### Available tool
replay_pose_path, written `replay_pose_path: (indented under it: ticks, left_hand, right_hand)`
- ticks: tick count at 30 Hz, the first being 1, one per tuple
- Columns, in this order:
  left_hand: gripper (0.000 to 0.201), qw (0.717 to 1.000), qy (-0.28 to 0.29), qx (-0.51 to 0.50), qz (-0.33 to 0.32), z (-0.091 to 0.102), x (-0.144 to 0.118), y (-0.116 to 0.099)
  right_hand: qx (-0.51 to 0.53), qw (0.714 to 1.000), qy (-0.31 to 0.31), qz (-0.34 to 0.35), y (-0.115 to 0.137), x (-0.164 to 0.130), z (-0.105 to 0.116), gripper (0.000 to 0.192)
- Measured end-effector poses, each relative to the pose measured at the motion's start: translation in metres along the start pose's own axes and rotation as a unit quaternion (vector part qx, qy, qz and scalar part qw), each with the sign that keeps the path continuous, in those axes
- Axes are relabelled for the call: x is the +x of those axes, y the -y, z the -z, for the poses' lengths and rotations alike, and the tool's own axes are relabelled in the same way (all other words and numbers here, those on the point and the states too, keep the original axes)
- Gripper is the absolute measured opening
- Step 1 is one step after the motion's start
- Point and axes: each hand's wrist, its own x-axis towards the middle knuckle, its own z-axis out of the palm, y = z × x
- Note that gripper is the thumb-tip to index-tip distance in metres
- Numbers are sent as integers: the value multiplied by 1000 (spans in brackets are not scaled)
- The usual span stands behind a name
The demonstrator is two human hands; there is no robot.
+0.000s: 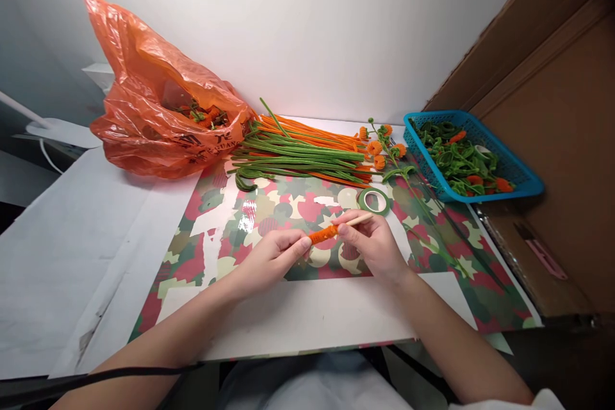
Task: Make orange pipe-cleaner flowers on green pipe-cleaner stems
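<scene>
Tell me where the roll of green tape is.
In the head view the roll of green tape lies flat on the patterned mat, just beyond the right hand and in front of the pipe cleaner pile.

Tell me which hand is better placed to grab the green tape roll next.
Right, probably. The right hand sits just below the tape roll, though it holds the wooden stick. The left hand is farther away, pinching the orange coil.
</scene>
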Motion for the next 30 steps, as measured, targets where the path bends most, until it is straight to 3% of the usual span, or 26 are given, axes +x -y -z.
replay_pose_path:
  ticks: [10, 15, 30]
  left_hand:
    - [42, 1000, -3, 17, 22, -1, -1, 1]
    - [42, 1000, -1, 22, 17, -2, -1, 0]
    - [39, 998, 28, -58, -18, -10, -1, 4]
  right_hand:
    - [56, 997, -16, -41, 0, 1, -1, 33]
    - [70, 994, 26, -85, -3, 1, 1, 34]
    - [94, 992, 73, -48, -19, -4, -17, 26]
